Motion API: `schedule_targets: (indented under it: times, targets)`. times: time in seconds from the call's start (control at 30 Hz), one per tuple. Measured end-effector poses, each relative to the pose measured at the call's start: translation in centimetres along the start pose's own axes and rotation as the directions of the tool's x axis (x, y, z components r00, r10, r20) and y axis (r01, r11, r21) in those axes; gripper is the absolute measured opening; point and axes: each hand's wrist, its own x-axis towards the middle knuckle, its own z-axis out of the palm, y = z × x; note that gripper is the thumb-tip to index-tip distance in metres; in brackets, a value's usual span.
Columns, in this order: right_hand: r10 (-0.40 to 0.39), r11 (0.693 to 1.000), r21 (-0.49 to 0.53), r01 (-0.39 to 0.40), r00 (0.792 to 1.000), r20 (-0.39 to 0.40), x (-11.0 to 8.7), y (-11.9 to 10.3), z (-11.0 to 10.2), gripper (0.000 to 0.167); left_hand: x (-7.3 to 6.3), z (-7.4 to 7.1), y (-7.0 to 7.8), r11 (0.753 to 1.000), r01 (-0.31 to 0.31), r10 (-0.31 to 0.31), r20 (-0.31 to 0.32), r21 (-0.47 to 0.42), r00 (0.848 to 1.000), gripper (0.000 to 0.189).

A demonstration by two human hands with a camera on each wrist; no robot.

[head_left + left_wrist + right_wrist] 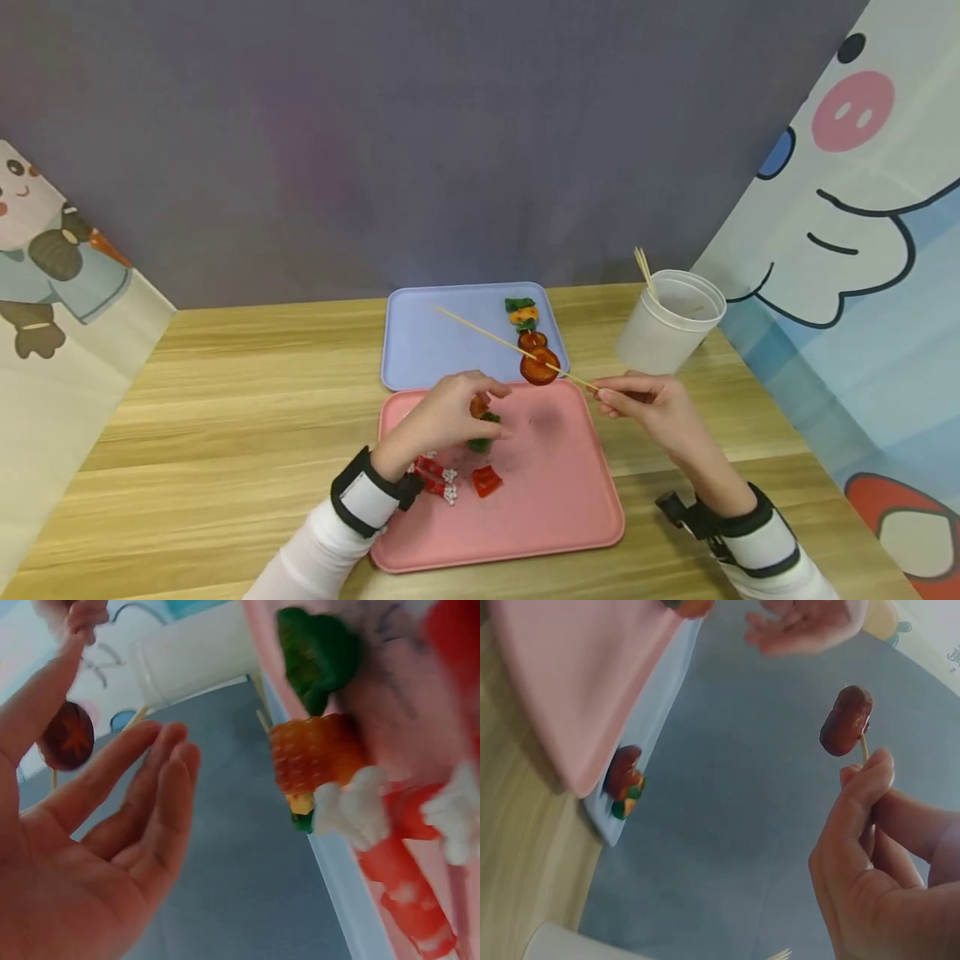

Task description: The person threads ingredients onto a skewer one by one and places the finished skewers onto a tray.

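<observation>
Skewer (480, 330) pinched in right hand (651, 407), 1 brown piece (537, 372) threaded; left hand (455, 410) relaxed, empty; loose pieces (487, 481) on pink tray (555, 500) seemingly remain.

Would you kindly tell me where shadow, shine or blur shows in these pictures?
Head view: fairly crisp, with a soft shadow on the pink tray below the skewered brown piece; left wrist view: hazy, the red-and-white pieces looking soft; right wrist view: slight shine on that brown piece, the left hand somewhat blurred.

Perhaps a playroom (cartoon-printed side walls (840, 267)).
</observation>
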Motion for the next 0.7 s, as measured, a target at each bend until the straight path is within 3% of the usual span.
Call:
schedule_targets:
  times: [0.13, 0.3, 0.5, 0.6, 0.7]
  targets:
    - [0.01, 1.0, -0.002, -0.01, 1.0, -0.013, -0.1, 0.5, -0.8, 0.024, -0.8, 0.7, 0.3, 0.986, -0.02, 0.012, 0.051, 0.163, 0.999, 0.041]
    - [0.038, 0.999, -0.003, -0.038, 0.999, -0.031, -0.3, 1.2, -1.8, 0.026, -1.6, 1.3, 0.1, 0.962, -0.06, 0.017, 0.163, 0.267, 0.986, 0.042]
    - [0.076, 0.997, 0.009, -0.075, 0.996, -0.054, -0.5, 1.9, -2.8, 0.028, -1.9, 2.1, -0.2, 0.9, -0.229, 0.102, 0.331, 0.371, 0.938, 0.043]
    - [0.107, 0.994, 0.003, -0.107, 0.992, -0.069, -0.4, 2.2, -3.3, 0.029, -2.1, 2.4, -0.1, 0.881, -0.261, 0.092, 0.398, 0.394, 0.913, 0.042]
    - [0.132, 0.991, 0.024, -0.13, 0.988, -0.079, -0.3, 2.4, -3.7, 0.029, -2.3, 2.7, 0.0, 0.872, -0.248, 0.053, 0.421, 0.423, 0.905, 0.045]
